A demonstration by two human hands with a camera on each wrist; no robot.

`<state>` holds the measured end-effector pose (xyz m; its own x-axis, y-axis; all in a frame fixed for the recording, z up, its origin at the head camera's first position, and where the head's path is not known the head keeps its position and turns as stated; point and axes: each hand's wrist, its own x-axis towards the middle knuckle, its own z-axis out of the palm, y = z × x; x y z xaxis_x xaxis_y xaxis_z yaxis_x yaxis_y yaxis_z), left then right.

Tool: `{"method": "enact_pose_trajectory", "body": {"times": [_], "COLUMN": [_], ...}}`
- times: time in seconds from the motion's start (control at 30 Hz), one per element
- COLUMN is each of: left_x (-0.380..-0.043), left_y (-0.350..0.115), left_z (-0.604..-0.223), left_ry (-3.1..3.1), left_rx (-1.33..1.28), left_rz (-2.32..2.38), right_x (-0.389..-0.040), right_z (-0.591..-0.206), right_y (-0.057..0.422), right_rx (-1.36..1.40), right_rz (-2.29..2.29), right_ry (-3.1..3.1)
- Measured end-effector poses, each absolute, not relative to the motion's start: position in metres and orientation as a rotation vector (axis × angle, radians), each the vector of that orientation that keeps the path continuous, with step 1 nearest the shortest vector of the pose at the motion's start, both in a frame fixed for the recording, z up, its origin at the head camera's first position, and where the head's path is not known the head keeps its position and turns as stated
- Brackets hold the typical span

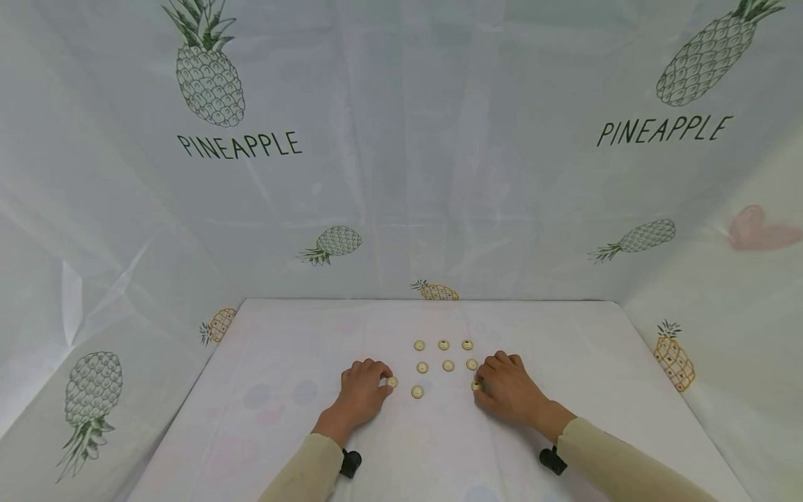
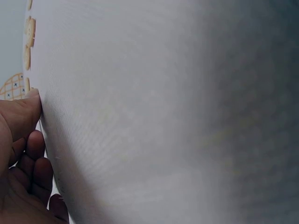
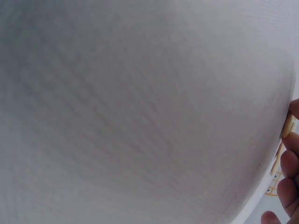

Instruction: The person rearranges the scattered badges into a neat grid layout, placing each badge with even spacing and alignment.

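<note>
Several small round pale wooden discs with dark face-like marks lie on the white-covered table in the head view. My left hand point(image 1: 364, 389) pinches one disc point(image 1: 392, 382) at the left between thumb and fingers. On the right, my right hand point(image 1: 509, 388) pinches another disc point(image 1: 477, 385) by its edge, low at the tabletop; the right wrist view shows this disc point(image 3: 288, 125) between thumb and finger. A single disc point(image 1: 417, 392) lies between the hands. Behind it are a middle row with a disc point(image 1: 448, 365) at its centre and a back row with a disc point(image 1: 443, 344) at its centre.
White cloth covers the table point(image 1: 282, 335). Behind it and at both sides hangs a white curtain point(image 1: 401, 174) printed with pineapples. Small black wrist cameras, one the left camera point(image 1: 350, 463), sit under each wrist near the beige sleeves.
</note>
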<state>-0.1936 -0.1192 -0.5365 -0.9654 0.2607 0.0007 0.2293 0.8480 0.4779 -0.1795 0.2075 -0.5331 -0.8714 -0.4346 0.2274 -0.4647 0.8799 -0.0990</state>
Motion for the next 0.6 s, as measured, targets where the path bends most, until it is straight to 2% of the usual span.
{"method": "enact_pose_trajectory", "body": {"times": [0.6], "left_x": [-0.1916], "left_y": [-0.1205], "left_z": [-0.5337], "left_ry": [2.959], "left_rx": [0.422], "left_rz": [0.773], "right_x": [-0.1808], "right_z": [-0.5321], "right_y": [0.2071], "right_rx": [0.697], "right_rz": [0.241], "right_ry": [-2.814]}}
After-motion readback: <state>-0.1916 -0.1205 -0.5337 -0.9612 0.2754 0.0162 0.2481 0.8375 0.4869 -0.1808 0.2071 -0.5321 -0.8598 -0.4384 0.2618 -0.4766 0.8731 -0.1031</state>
